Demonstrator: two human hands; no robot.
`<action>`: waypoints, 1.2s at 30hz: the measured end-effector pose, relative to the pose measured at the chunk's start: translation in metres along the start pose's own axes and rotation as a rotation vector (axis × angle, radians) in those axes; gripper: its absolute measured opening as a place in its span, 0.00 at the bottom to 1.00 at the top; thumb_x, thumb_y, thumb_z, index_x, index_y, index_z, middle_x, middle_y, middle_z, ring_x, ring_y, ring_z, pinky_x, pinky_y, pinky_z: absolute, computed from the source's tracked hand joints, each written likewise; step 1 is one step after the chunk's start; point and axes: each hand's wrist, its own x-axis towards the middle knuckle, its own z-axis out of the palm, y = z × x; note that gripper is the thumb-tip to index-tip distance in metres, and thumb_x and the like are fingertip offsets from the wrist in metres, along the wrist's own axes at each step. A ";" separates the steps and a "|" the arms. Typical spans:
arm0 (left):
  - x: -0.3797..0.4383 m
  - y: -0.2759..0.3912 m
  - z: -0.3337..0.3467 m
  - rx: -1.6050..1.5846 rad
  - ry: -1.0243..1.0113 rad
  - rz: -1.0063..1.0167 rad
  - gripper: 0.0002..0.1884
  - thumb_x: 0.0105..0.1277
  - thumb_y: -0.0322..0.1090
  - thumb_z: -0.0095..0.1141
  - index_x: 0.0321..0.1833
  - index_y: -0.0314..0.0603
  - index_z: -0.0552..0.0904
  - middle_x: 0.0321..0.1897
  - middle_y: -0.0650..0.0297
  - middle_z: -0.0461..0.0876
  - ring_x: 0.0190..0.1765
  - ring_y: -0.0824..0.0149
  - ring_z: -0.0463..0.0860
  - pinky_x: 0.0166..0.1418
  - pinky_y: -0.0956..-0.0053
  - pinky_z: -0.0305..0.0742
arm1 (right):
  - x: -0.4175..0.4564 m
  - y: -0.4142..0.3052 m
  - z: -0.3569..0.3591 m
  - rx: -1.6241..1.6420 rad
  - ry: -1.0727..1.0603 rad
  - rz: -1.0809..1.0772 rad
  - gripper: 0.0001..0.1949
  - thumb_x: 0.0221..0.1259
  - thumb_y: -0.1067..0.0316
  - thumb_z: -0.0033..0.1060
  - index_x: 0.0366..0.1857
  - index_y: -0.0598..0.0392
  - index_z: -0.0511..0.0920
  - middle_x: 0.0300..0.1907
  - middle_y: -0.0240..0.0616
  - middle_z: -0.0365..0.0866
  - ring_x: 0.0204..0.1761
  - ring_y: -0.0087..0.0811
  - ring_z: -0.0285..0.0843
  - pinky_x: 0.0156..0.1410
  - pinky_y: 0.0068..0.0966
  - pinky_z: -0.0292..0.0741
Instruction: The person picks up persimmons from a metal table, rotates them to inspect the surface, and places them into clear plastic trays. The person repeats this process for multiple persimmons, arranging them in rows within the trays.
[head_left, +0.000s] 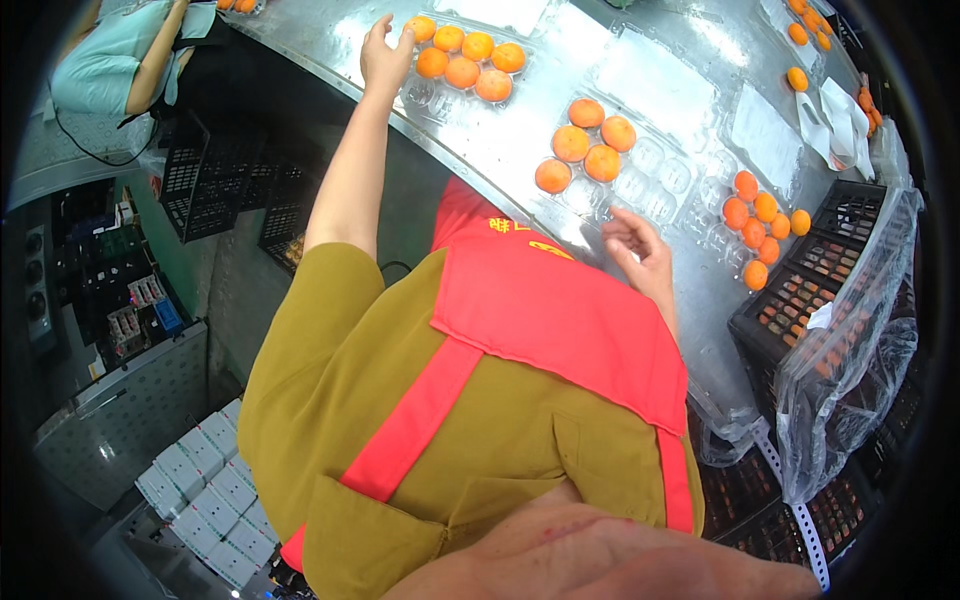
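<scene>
My left hand (386, 58) is at the table's near edge, fingers apart, its thumb by the corner fruit (421, 29) of a clear plastic tray (448, 103). Whether the thumb touches that fruit is unclear. Several round orange fruits (461, 73) fill most of this tray, while its nearest cups hold none. My right hand (641, 251) has loosely bent fingers just below a second clear tray (631, 182), partly filled with fruit (601, 163). Nothing held shows in it. A third tray (705, 206) with orange fruits (752, 232) sits farther right.
The metal table (487, 154) also bears flat clear lids (656, 82). A black plastic crate (825, 221) of fruit, draped in clear plastic film (847, 375), stands at the right. Black crates (199, 180) and white boxes (210, 495) are at the left. A co-worker's arm (154, 67) shows upper left.
</scene>
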 end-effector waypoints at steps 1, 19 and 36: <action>-0.015 0.014 -0.009 -0.087 -0.023 -0.020 0.24 0.62 0.44 0.61 0.58 0.40 0.80 0.47 0.54 0.84 0.51 0.58 0.83 0.55 0.65 0.76 | -0.004 0.002 0.004 0.059 -0.055 0.023 0.22 0.61 0.69 0.63 0.60 0.59 0.76 0.48 0.41 0.83 0.50 0.29 0.79 0.60 0.27 0.74; -0.195 0.140 -0.023 -0.479 -0.669 0.029 0.15 0.63 0.26 0.61 0.54 0.41 0.82 0.41 0.63 0.85 0.39 0.73 0.83 0.41 0.77 0.77 | 0.008 0.002 -0.005 0.055 0.110 -0.045 0.07 0.57 0.68 0.69 0.29 0.59 0.82 0.40 0.34 0.85 0.41 0.22 0.80 0.50 0.23 0.76; -0.194 0.191 0.032 -0.039 -0.525 0.741 0.24 0.55 0.31 0.67 0.57 0.44 0.79 0.61 0.57 0.77 0.70 0.50 0.69 0.73 0.50 0.57 | 0.048 -0.016 0.008 -0.250 0.246 0.041 0.18 0.57 0.60 0.68 0.49 0.55 0.78 0.38 0.44 0.84 0.32 0.30 0.82 0.40 0.29 0.78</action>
